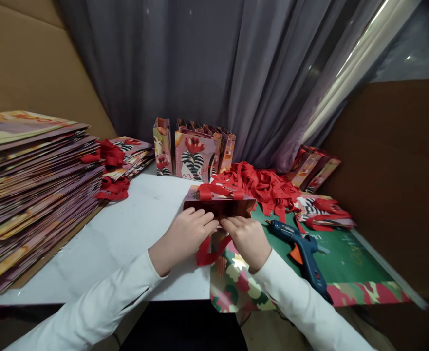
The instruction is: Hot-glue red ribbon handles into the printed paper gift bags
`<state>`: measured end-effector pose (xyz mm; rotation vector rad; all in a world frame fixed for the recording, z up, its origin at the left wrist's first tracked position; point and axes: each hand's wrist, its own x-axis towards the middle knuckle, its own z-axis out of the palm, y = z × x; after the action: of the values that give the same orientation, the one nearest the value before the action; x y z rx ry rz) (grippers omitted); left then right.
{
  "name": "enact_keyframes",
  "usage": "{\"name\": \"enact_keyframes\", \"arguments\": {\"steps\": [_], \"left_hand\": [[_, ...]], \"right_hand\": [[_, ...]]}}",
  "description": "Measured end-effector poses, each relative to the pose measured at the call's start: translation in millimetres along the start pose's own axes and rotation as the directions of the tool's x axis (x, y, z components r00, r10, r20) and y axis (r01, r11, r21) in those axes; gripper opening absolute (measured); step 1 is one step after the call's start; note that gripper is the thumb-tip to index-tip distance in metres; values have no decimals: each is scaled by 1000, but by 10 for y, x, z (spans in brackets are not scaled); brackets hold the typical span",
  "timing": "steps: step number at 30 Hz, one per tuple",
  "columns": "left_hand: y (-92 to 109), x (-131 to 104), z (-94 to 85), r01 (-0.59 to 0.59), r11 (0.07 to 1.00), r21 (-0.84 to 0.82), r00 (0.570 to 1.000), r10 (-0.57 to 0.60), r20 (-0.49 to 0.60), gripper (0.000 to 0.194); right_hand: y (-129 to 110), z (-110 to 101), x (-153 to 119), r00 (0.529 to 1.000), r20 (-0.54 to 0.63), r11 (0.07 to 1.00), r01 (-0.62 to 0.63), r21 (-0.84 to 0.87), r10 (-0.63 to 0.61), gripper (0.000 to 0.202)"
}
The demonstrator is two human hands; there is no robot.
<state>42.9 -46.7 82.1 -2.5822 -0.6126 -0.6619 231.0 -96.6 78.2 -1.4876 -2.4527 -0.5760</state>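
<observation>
A paper gift bag [219,208] lies in front of me with its mouth toward me and a red ribbon handle [221,191] over its far side. My left hand [187,236] grips the near edge of the bag from the left, fingers curled over it. From the right, my right hand [247,239] holds the same edge, its fingertips close to the left ones. A second red ribbon loop [213,251] hangs below the hands toward me. The thumbs are mostly hidden.
A tall stack of flat bags [42,195] fills the left. Standing bags [195,153] are at the back, beside a red ribbon heap [261,185]. A blue glue gun [304,253] lies right of my right hand. Folded bags with ribbon [322,212] lie farther right.
</observation>
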Motion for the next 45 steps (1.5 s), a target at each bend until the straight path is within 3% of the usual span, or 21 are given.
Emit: {"name": "enact_keyframes", "arguments": {"steps": [7, 15, 21, 25, 27, 30, 34, 37, 41, 45], "left_hand": [[-14, -65, 23, -85, 996, -3, 973, 83, -216, 23], [48, -34, -101, -53, 998, 19, 993, 55, -108, 23], [44, -38, -68, -220, 975, 38, 962, 224, -158, 27], [-15, -37, -132, -242, 970, 16, 957, 242, -160, 24], [-49, -56, -165, -216, 976, 10, 969, 216, -120, 20], [-114, -121, -172, -167, 985, 44, 986, 168, -18, 10], [-204, -205, -120, -139, 988, 67, 988, 133, 84, 9], [-242, -220, -95, -138, 988, 64, 990, 136, 39, 10], [-245, -213, -129, -198, 980, 22, 976, 199, -87, 22], [-245, -197, -230, -209, 978, 30, 967, 211, -143, 26]], "right_hand": [[-74, -33, -77, 996, -73, 999, -43, -16, 42, 9], [-104, -166, -45, 999, -11, 999, 39, 28, -39, 9], [-126, -147, -63, 993, -22, 993, 115, 12, -115, 14], [-111, -163, -96, 990, -85, 993, 113, 23, -111, 14], [-62, -177, -119, 989, -110, 995, 101, 23, -98, 11], [66, -184, -171, 991, -93, 995, 97, -13, -98, 24], [231, -147, -243, 982, -55, 983, 179, -31, -180, 19], [267, -97, -283, 965, -162, 979, 205, -18, -205, 22], [231, -89, -318, 937, -315, 986, 165, 23, -149, 29], [238, -183, -313, 929, -337, 981, 185, 60, -154, 28]]}}
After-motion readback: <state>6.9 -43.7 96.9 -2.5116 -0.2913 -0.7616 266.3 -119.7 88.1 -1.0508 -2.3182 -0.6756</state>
